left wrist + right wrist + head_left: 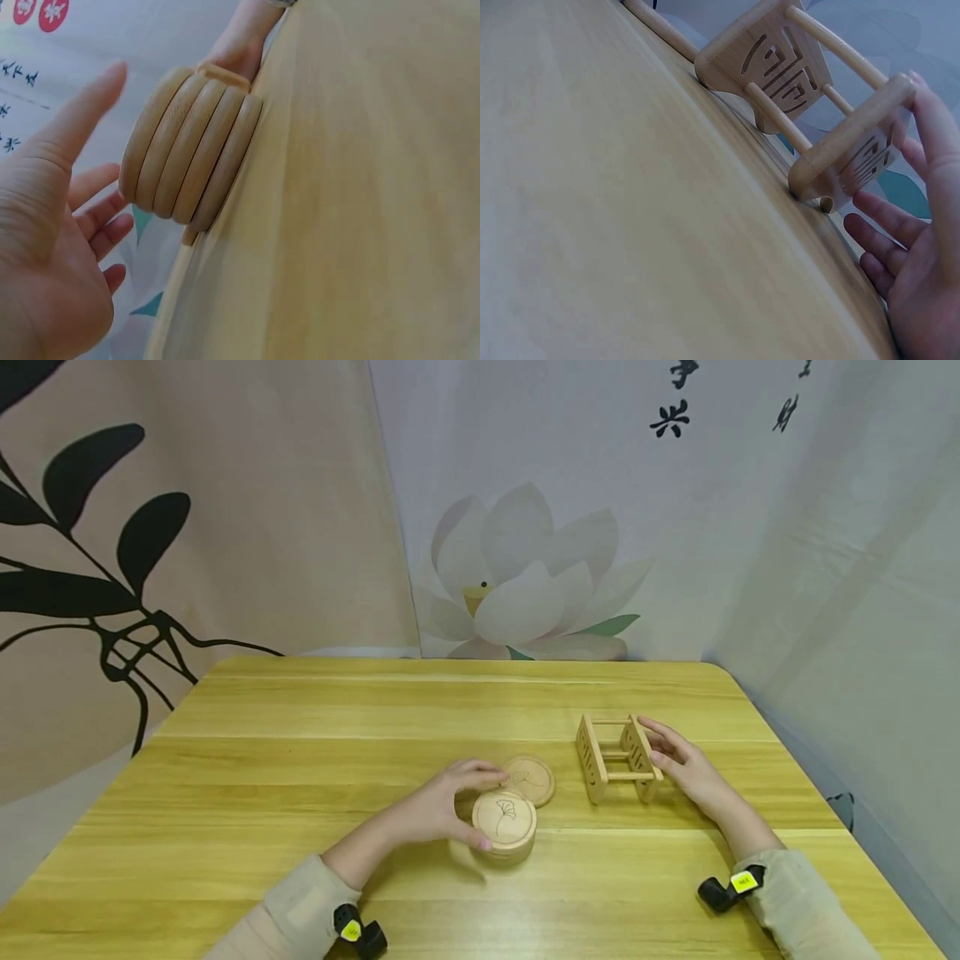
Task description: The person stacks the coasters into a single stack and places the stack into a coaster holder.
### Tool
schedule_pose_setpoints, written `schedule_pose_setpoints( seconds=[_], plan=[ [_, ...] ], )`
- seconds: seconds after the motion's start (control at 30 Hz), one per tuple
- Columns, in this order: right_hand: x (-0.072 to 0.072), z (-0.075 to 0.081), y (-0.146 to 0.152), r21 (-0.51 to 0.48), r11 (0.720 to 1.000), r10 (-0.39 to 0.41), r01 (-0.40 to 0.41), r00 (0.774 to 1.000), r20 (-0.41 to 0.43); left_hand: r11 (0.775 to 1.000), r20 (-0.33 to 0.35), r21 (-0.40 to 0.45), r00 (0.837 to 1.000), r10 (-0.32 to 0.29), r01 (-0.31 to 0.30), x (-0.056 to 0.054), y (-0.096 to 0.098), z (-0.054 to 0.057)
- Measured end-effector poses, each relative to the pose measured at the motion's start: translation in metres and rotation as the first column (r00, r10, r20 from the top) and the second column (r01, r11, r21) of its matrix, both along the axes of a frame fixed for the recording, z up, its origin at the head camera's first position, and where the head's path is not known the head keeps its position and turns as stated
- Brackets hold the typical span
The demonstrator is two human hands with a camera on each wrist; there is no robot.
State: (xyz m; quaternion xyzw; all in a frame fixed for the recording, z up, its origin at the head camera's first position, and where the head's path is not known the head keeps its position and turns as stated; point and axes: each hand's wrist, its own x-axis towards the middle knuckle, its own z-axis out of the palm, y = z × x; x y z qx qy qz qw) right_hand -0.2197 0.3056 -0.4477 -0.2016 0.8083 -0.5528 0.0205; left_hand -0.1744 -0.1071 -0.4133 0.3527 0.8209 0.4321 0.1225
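- Head view: A person's left hand [446,806], thumb and fingers spread wide, curves about a stack of round, pale wooden discs [507,827] on a yellow, wood-grained table [300,768]. A dark leaf drawing marks the top disc.
- Just behind the stack, a loose, round, pale wooden disc [537,775] lies flat; to their right stands a light wooden rack [591,762], its two pierced end panels joined by rods.
- The right hand [688,770], its fingers parted, touches the rack's right-hand panel. Behind the table hangs a pale curtain [277,518] printed with a white lotus and dark leaves.
- Left wrist view: Four layers show in the stack. The left hand's thumb extends straight, the fingers fanned beside the discs; whether they touch is unclear.
- Right wrist view: The right hand's thumb rests at the corner of the rack's nearer panel, the other fingers loosely bent beside its cut-out pattern. The rack stands on the table.
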Motion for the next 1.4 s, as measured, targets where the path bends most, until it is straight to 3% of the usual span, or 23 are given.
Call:
schedule_pose_setpoints(
  seconds=[0.27,0.57,0.8,1.17,1.4],
  plan=[
    [0.001,0.001,-0.001,-0.007,1.000,0.004,-0.004,1.000,-0.002,0.999,-0.015,0.006,0.999,0.041,-0.041,-0.012,-0.003,0.007],
    [0.001,0.001,-0.002,-0.010,1.000,-0.003,0.003,1.000,0.006,0.997,-0.047,-0.012,0.996,0.079,-0.080,-0.031,-0.005,0.015],
    [0.002,0.001,-0.002,-0.005,1.000,-0.006,0.006,1.000,0.009,0.994,-0.033,-0.016,0.993,0.111,-0.112,-0.048,-0.001,0.015],
    [0.003,0.003,-0.003,0.007,1.000,0.000,0.000,1.000,0.017,0.997,-0.039,-0.062,0.999,0.038,-0.040,-0.081,0.007,0.005],
    [0.003,0.003,-0.003,-0.002,1.000,0.006,-0.006,1.000,0.016,0.993,-0.032,-0.114,0.999,-0.013,0.010,-0.095,0.013,0.000]
  ],
)
